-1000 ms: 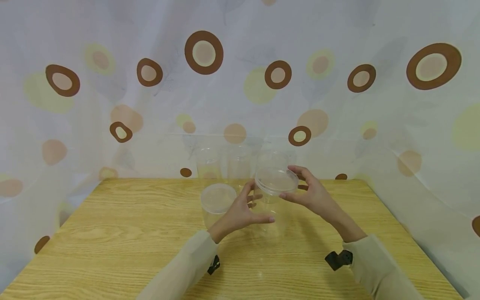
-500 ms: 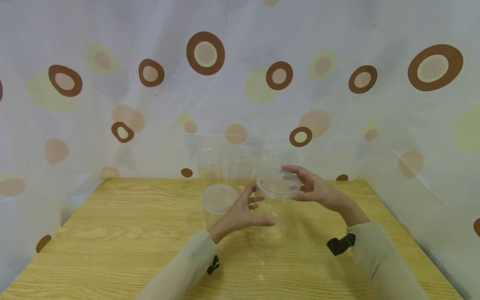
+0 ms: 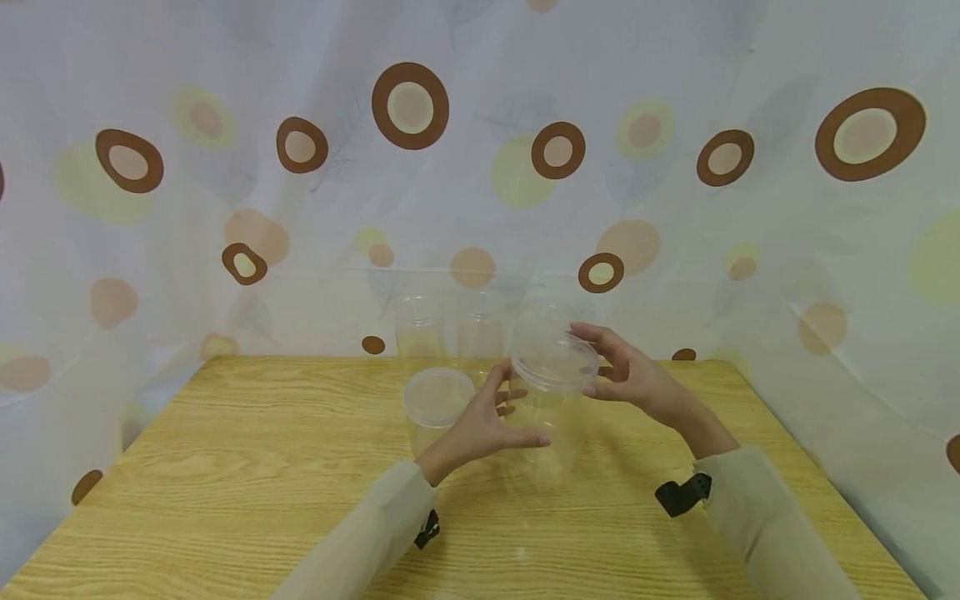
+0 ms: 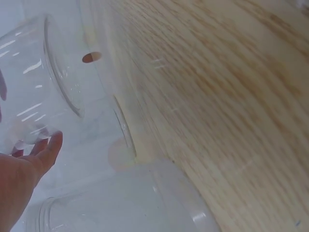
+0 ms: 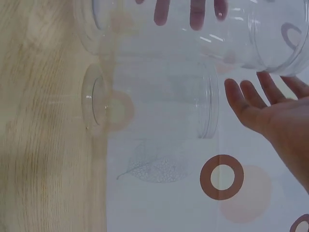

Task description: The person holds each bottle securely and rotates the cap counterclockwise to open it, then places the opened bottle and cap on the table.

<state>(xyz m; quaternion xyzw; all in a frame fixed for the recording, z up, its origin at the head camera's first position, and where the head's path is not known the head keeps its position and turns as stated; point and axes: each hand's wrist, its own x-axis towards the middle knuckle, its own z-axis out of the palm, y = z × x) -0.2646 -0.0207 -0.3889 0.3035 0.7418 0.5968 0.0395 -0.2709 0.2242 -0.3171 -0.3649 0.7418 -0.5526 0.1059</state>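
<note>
A tall clear jar point(image 3: 551, 437) stands upright between the two hands, its round lid point(image 3: 557, 360) on top. My left hand point(image 3: 480, 427) holds the jar's side, thumb in front and fingers behind; in the right wrist view its fingers show through the clear wall. My right hand point(image 3: 648, 385) grips the lid from the right, with thumb at the near edge and index finger at the far edge. Its curved fingers lie beside the lid end of the jar in the right wrist view. Left of the left hand stands a shorter-looking lidded jar point(image 3: 438, 400).
Behind are several more clear jars: one at the back left point(image 3: 420, 333), one beside it point(image 3: 480, 333), and another partly hidden behind the held jar. A wooden table point(image 3: 300, 467) carries them. A patterned curtain point(image 3: 480, 208) hangs beyond its far edge.
The right hand's thumb and fingers have shifted around the lid's rim, the thumb ending farther right than a second ago. The left hand keeps its place on the jar.
</note>
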